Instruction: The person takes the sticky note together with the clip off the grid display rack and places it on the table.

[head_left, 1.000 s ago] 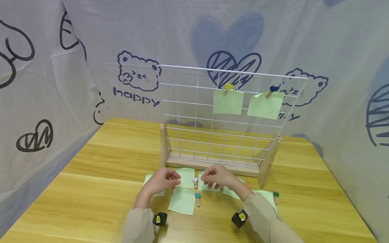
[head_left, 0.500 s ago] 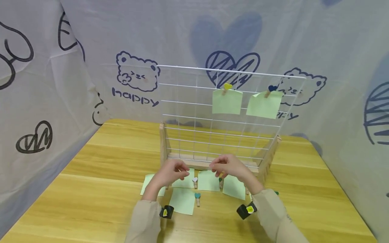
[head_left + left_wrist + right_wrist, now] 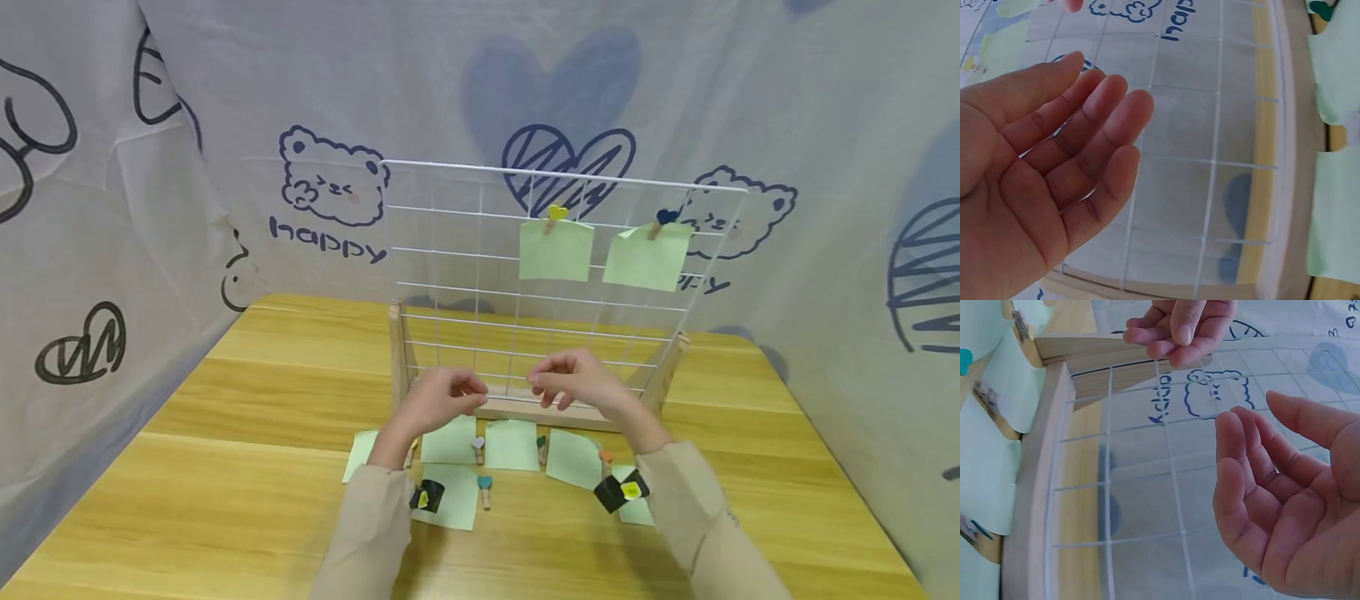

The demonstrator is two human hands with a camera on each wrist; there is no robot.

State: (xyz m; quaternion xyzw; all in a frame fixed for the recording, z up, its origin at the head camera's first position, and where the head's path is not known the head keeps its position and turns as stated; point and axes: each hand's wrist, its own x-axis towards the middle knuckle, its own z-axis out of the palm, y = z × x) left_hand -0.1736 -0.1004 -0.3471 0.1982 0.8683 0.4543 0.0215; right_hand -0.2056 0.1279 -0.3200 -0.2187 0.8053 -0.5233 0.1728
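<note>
Both hands hover in front of the lower part of a white wire grid (image 3: 495, 308) on a wooden stand. My left hand (image 3: 442, 398) has loosely bent fingers, and its palm (image 3: 1016, 200) shows nothing held in the left wrist view. To its right, my right hand (image 3: 581, 382) is likewise relaxed, with thumb and fingers apart and nothing between them in the right wrist view. Two green paper notes hang on the grid: one (image 3: 555, 252) under a yellow heart clothespin (image 3: 557, 213), the other (image 3: 647, 260) under a dark blue heart clothespin (image 3: 666, 218).
Several green notes, among them one (image 3: 512, 446) in the middle, lie on the wooden table (image 3: 247, 467) before the stand. Small heart clothespins lie beside them: teal (image 3: 485, 492), white (image 3: 478, 450), orange (image 3: 606, 460). A printed cloth (image 3: 187, 208) hangs behind.
Both hands have risen from above the notes and moved forward and slightly right, toward the grid. The notes and clothespins stay where they were.
</note>
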